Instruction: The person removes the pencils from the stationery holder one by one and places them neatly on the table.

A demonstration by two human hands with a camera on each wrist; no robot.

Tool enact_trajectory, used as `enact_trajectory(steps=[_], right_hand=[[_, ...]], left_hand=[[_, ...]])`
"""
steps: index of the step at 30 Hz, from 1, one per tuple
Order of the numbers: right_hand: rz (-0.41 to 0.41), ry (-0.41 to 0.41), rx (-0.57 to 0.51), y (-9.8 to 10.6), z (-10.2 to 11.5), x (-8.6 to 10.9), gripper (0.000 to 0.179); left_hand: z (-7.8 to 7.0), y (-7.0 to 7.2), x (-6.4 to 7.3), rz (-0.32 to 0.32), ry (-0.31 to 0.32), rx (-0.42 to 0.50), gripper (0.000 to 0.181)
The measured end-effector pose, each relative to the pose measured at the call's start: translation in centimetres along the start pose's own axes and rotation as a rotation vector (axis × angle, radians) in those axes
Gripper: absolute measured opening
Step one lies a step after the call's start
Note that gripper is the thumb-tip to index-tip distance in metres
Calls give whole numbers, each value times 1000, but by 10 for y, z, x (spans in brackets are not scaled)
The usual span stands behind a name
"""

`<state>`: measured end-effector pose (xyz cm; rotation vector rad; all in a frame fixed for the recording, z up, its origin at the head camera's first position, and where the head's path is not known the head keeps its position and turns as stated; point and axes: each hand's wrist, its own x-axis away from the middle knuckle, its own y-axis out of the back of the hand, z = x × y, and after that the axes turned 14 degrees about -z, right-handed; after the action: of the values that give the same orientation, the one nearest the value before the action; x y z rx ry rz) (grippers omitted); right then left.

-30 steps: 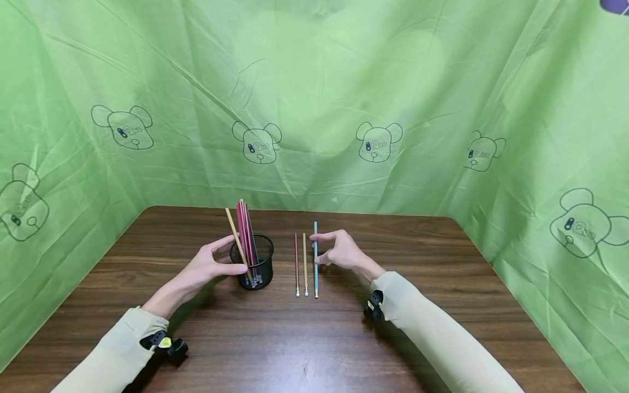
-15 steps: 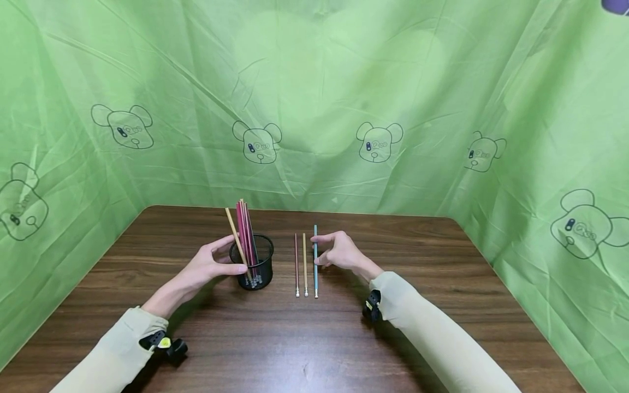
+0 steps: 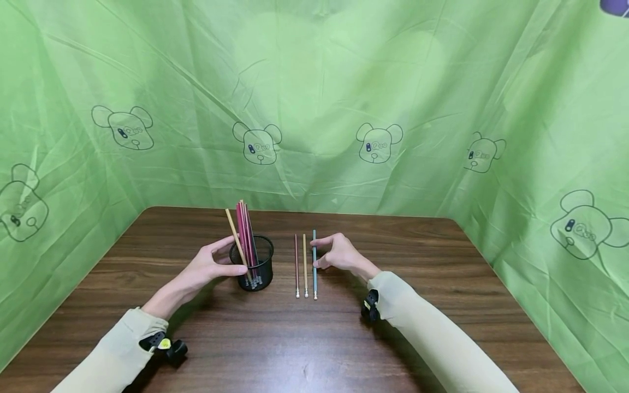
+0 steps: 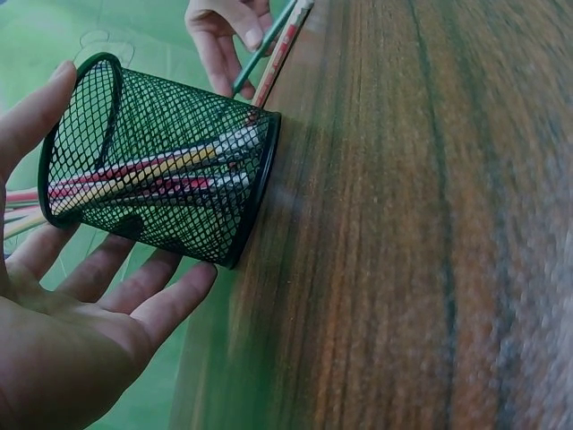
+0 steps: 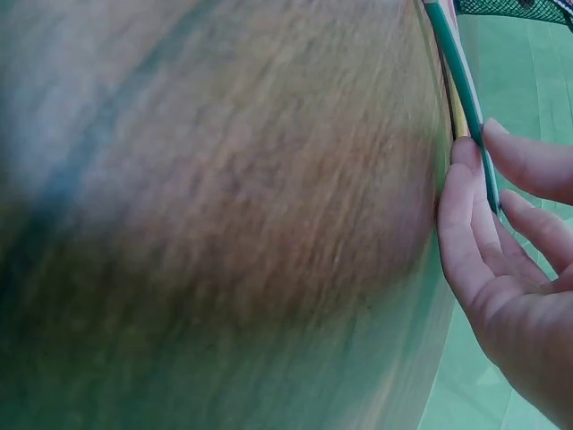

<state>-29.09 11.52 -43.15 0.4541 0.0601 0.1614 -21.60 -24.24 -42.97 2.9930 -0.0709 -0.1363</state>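
In the head view my left hand (image 3: 207,266) holds a black mesh pencil cup (image 3: 265,273), thumb at its near rim and fingers round the far side. Several pencils (image 3: 244,226), mostly dark red with some natural wood, stand in it with their eraser ends down. To its right, a dark red pencil (image 3: 297,267) and a wood-coloured pencil (image 3: 305,265) lie side by side on the table. Beside them is a blue pencil (image 3: 315,283), pinched by thumb and fingers of my right hand (image 3: 343,254). The right wrist view shows that blue pencil (image 5: 455,54) between the fingertips.
A brown wood-grain table (image 3: 295,344) lies beneath everything. Green cloth (image 3: 314,82) printed with bear heads encloses its back and sides. Each sleeve carries a black wrist camera, such as the left one (image 3: 164,346).
My right hand has shifted the blue pencil slightly toward me and left; its far end is now closer to level with the other two. The left hand and the cup stay put.
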Motion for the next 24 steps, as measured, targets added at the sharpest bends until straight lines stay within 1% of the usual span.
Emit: enact_trajectory(steps=[17, 24], right_hand=[[-3, 20, 114, -1, 4, -4, 56], [16, -5, 71, -1, 6, -3, 55]], left_hand=[[0, 0, 0, 1, -10, -10, 89], [0, 1, 0, 0, -9, -6, 89]])
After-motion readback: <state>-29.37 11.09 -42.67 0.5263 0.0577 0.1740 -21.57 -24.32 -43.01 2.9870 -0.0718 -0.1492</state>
